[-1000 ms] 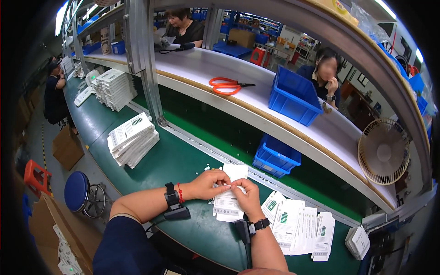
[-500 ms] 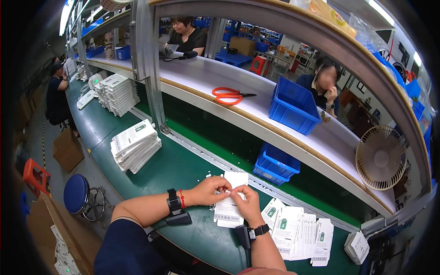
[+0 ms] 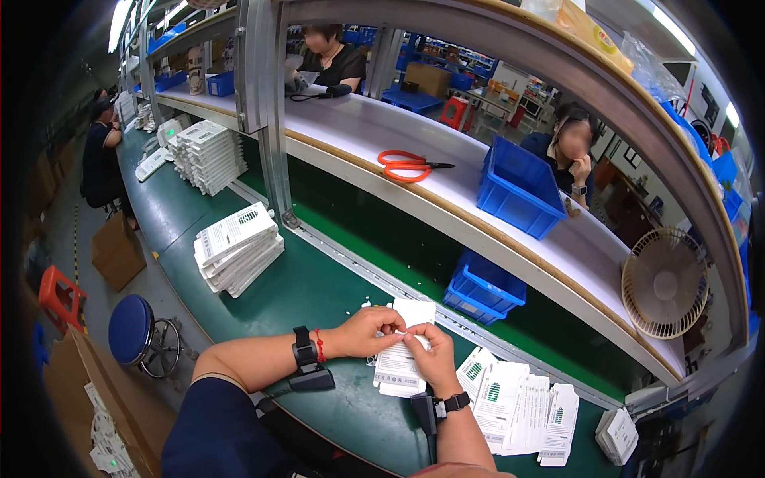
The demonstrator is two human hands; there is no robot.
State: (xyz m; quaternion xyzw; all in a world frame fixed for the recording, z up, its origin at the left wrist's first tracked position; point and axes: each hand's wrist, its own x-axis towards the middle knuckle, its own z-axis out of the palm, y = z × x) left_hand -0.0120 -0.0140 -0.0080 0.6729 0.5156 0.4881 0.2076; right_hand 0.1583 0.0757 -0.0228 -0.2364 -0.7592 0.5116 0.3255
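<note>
Orange-handled scissors [image 3: 428,166] and a blue bin [image 3: 518,209] rest on the white shelf [image 3: 347,126]. A round fan [image 3: 665,284] appears at right, a blue-seated stool [image 3: 131,330] at lower left.

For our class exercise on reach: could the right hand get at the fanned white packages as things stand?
Probably yes: the fanned white packages lie just right of the right hand, with nothing visible between.

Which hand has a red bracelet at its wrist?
The left hand: a red bracelet circles its wrist, whereas the right hand has only black gear there.
</note>
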